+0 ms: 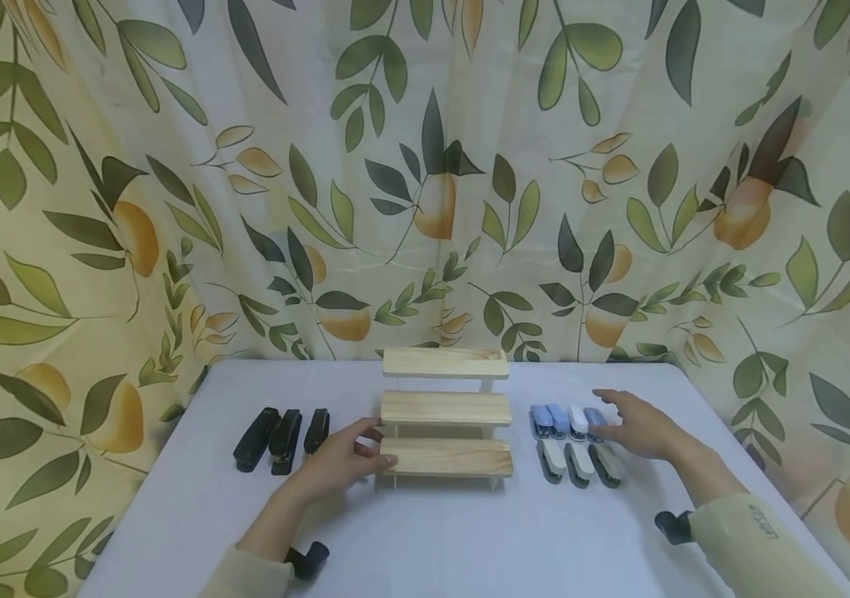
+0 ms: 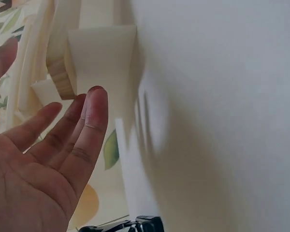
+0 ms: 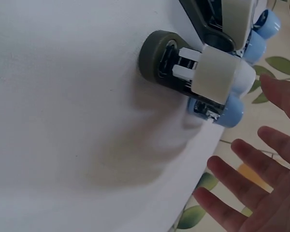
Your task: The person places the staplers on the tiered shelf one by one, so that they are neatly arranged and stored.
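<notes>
The rack (image 1: 446, 458), three wooden boards rising in steps away from the person on pale supports, stands on the white counter (image 1: 440, 548). At the rack's left end is the left hand (image 1: 343, 461), open, with fingers extended and the thumb apart from them. In the head view its thumb overlaps the left end of the rack's lowest board; whether the skin touches the wood I cannot tell. It holds nothing.

Left of the rack lie three black staplers (image 1: 286, 442) side by side, lengthwise toward the curtain (image 1: 432, 274). The one nearest the rack is partly hidden by the left hand.

Right of the rack, small staplers lie in two rows. The row farther from the person has three blue staplers (image 1: 541, 421) and a white stapler (image 1: 577, 422), the white one third counting out from the rack. The other row is three pale staplers (image 1: 579, 467) with dark bases.

The right hand (image 1: 642, 425) is beside the end of those rows farthest from the rack, open and empty, fingers spread and thumb apart. The head view has it overlapping the outermost blue stapler; contact is unclear.

The leafy, fruit-printed curtain hangs behind the rack and to both sides.
</notes>
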A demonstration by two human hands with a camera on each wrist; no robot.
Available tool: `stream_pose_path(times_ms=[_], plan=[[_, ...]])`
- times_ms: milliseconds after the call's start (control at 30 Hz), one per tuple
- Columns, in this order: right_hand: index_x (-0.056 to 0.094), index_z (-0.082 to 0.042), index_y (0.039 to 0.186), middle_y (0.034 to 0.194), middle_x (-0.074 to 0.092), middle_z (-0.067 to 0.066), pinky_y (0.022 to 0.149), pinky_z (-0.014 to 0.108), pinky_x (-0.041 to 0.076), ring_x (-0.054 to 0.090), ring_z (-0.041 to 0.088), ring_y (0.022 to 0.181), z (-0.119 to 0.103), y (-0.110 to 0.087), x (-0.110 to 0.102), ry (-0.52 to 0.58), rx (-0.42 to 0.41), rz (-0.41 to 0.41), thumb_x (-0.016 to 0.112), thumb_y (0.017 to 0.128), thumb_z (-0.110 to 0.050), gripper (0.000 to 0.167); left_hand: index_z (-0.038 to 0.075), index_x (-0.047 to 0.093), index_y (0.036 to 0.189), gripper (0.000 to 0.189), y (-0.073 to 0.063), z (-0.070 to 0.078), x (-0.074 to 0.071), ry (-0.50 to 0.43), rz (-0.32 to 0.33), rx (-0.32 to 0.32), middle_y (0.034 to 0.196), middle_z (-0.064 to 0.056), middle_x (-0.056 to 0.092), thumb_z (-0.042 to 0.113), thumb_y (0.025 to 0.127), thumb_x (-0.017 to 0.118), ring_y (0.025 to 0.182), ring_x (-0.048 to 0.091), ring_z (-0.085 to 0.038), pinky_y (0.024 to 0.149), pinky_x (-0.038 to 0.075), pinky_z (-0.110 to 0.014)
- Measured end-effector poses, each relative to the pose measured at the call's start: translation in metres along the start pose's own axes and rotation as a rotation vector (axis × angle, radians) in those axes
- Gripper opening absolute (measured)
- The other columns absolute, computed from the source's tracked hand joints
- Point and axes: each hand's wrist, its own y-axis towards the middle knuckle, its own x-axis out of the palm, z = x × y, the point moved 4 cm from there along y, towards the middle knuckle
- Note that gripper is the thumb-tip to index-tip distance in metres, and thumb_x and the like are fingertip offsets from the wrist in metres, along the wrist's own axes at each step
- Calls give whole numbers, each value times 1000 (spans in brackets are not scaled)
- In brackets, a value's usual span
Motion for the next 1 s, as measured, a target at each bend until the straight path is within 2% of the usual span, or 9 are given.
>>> stream_pose_path(times_ms=[167, 400, 500, 667, 1000], plan=[[40, 3, 153, 148, 45, 39, 99, 72, 45, 48, 60, 131, 5, 3, 3, 14, 5, -16, 72, 96, -42, 80, 21, 48, 153, 86, -1, 0, 4, -21, 0, -8, 131, -6, 66, 47, 80, 87, 111, 68, -22, 76, 58, -38], [44, 3, 151, 148, 46, 38, 97, 69, 48, 54, 58, 126, 11, 6, 11, 35, -5, -21, 73, 96, -36, 74, 18, 45, 154, 92, -1, -7, 13, -92, -32, -15, 135, -8, 62, 36, 77, 93, 110, 69, -21, 85, 60, -42], [45, 3, 151, 148, 46, 38, 97, 69, 48, 54, 58, 126, 12, 8, 14, 43, -9, -25, 72, 96, -35, 71, 16, 47, 153, 89, -1, -10, 14, -108, -40, -6, 129, -8, 63, 32, 78, 93, 109, 69, -21, 86, 59, -42], [46, 3, 150, 148, 47, 37, 98, 68, 48, 54, 57, 126, 13, 10, 16, 54, 1, -29, 71, 97, -34, 69, 18, 52, 149, 82, 2, -12, 14, -111, -41, 9, 119, -4, 66, 31, 79, 92, 108, 69, -20, 85, 59, -41], [50, 0, 149, 145, 51, 35, 97, 66, 50, 56, 54, 125, 22, 15, 17, 73, 26, -43, 71, 97, -38, 67, 23, 55, 146, 76, 4, -21, 18, -101, -2, -2, 110, 0, 67, 38, 80, 89, 100, 65, -17, 89, 55, -40]])
